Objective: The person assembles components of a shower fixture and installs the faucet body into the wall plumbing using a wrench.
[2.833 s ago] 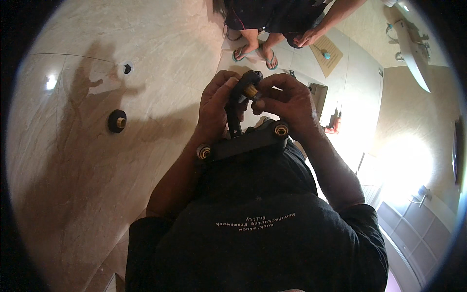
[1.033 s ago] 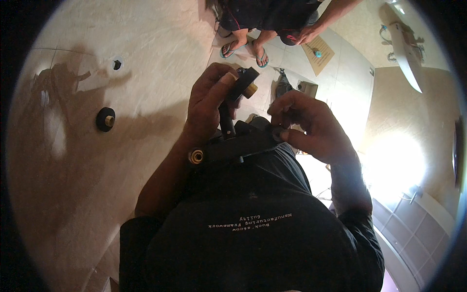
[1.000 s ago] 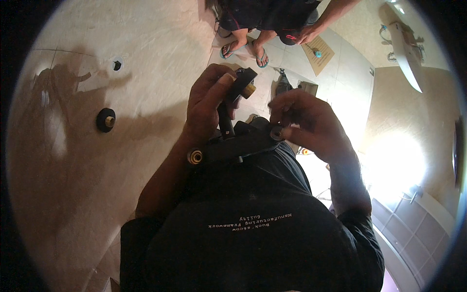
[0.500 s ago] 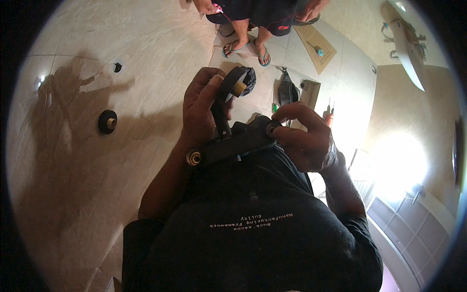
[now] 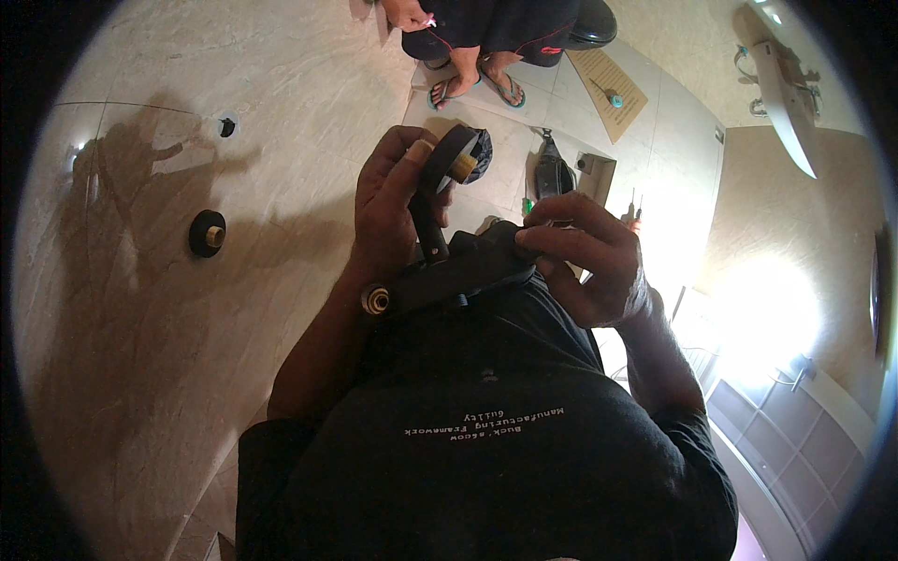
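In front of my chest is a black wall mixer tap (image 5: 468, 273), its long body lying crosswise. A threaded brass connection (image 5: 376, 300) shows at its left end. My left hand (image 5: 382, 201) is closed around the black tube (image 5: 430, 229) rising from the body, with the thumb against a round black flange (image 5: 447, 157). A brass stub (image 5: 463, 168) sticks out of that flange; whether flange and tube are joined I cannot tell. My right hand (image 5: 599, 262) has its fingertips bent onto the right end of the body, covering the fitting there.
At left, the tiled wall (image 5: 309, 84) carries a black flange with brass fitting (image 5: 208, 234) and an open hole (image 5: 226, 126). Beyond my hands lie a black pouch (image 5: 556, 178) and a cardboard sheet (image 5: 608, 93). A co-worker's sandalled feet (image 5: 454, 89) are at the top; a bright lamp (image 5: 762, 313) glares right.
My right fingers have shifted over the tap's right end, hiding the round fitting that showed before. My left hand barely moves. The co-worker's legs and hand have shifted, and a rounded black object shows beside them.
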Motion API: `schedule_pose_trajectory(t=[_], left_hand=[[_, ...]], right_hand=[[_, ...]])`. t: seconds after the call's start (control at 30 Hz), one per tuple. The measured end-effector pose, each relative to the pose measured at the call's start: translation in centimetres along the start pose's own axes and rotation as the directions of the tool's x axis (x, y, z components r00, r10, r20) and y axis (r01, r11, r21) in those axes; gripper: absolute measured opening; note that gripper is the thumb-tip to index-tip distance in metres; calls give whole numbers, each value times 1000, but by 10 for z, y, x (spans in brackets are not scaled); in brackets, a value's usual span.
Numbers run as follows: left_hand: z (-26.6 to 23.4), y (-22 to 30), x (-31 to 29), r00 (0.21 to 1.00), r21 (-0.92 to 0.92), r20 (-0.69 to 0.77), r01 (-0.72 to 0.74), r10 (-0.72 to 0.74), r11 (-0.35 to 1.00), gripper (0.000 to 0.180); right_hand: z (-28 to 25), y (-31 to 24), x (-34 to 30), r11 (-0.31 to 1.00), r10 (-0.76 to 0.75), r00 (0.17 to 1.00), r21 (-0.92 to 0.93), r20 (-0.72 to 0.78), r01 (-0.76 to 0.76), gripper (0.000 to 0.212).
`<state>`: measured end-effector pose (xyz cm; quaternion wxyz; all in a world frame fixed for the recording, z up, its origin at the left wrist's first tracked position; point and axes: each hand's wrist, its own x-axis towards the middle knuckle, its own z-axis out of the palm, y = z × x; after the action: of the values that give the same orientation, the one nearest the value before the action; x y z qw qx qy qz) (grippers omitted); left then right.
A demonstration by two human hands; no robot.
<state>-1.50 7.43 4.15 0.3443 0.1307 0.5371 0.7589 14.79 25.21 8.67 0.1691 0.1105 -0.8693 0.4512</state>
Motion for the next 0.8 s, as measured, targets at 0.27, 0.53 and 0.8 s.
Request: schedule_pose_trajectory(t=[0.27,0.53,0.8], left_hand=[[0,5,1,999,12,-31,38,-38,999,29],[-4,10,2,992,148,116,37,-54,988,20],[-9,15,-3,972,210,232,-76,26,975,29]], right_hand=[[26,14,-23,807,420,895,389,150,-444,49],[47,18,-18,796,392,918,476,66,-374,53],[45,18,-8,756,438,891,487,120,-437,46]])
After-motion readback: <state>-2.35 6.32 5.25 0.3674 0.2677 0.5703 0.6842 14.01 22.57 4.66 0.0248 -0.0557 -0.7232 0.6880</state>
